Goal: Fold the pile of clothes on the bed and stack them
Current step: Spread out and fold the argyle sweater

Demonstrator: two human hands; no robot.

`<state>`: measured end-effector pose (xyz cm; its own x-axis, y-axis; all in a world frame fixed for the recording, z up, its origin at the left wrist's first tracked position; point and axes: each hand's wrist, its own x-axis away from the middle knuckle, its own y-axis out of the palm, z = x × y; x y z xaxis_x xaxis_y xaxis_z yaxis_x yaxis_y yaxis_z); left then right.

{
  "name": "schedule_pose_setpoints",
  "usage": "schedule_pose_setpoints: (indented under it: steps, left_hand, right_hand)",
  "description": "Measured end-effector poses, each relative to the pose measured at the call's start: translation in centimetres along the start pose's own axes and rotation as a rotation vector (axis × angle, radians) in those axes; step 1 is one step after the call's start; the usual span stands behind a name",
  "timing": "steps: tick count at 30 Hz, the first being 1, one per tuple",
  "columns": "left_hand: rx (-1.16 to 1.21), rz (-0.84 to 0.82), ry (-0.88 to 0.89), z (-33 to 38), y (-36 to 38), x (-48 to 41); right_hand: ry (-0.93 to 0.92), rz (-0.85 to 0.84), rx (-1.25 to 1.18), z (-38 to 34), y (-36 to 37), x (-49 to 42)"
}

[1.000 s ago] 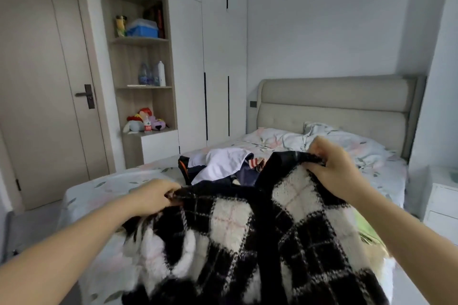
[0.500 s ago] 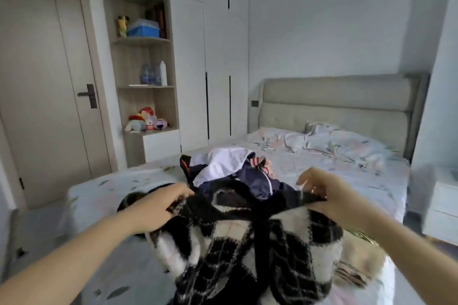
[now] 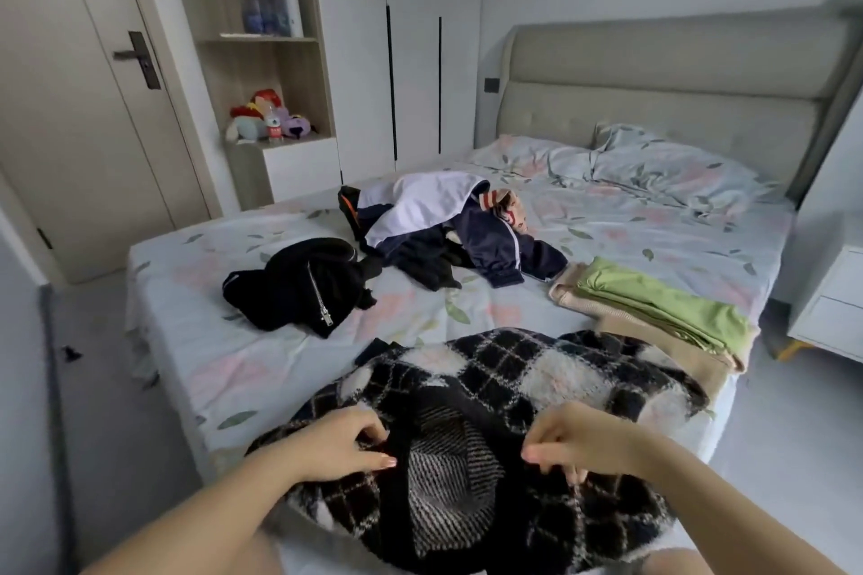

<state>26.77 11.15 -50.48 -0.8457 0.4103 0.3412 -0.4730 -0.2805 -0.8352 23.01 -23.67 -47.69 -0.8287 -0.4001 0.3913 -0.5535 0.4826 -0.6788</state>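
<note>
A black-and-white checked fuzzy cardigan (image 3: 527,378) lies spread on the near end of the bed (image 3: 243,360), its neck towards me. My left hand (image 3: 338,446) pinches the left side of its neckline and my right hand (image 3: 579,441) pinches the right side. A pile of unfolded clothes (image 3: 439,224), white and navy on top, sits mid-bed. A crumpled black zip jacket (image 3: 303,282) lies left of it. At the right edge lies a stack of folded clothes (image 3: 654,308), green on beige.
Pillows (image 3: 663,163) lie at the padded headboard. A white nightstand (image 3: 831,294) stands right of the bed. Wardrobe doors, open shelves with soft toys (image 3: 268,117) and bottles, and a closed door (image 3: 70,107) line the left side.
The cardigan, held up in the air a second ago, has come down flat onto the bed. Both hands lowered with it and moved closer to me, gripping at the neckline.
</note>
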Motion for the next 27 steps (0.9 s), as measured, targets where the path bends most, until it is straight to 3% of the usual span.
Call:
schedule_pose_setpoints:
  steps: [2, 3, 7, 12, 17, 22, 27]
  left_hand:
    - [-0.189, 0.205, 0.007, -0.8, 0.6, -0.3]
    - [-0.229, 0.245, -0.004, -1.3, 0.9, -0.3]
    - [-0.227, 0.204, -0.048, -3.5, 1.9, 0.0]
    - [-0.307, 0.255, -0.035, -4.5, 2.9, 0.2]
    - [-0.327, 0.308, -0.063, -4.3, 3.4, -0.1]
    - [-0.271, 0.311, -0.031, -4.6, 3.5, -0.4]
    - [-0.177, 0.285, -0.010, -4.4, 3.2, -0.3]
  right_hand:
    - [-0.046, 0.311, 0.175, 0.6, 0.1, -1.2]
    - [-0.052, 0.367, 0.275, 0.9, -0.1, -1.6]
    - [0.054, 0.140, 0.515, 2.5, -0.2, -2.6]
    - [0.102, 0.106, 0.666, 4.9, 1.0, -3.1]
    - [0.084, 0.224, 0.836, 7.0, 2.2, -3.2]
    - [0.065, 0.388, 0.885, 8.5, 3.2, -2.8]
    - [0.034, 0.428, 0.862, 8.8, 3.8, -2.9]
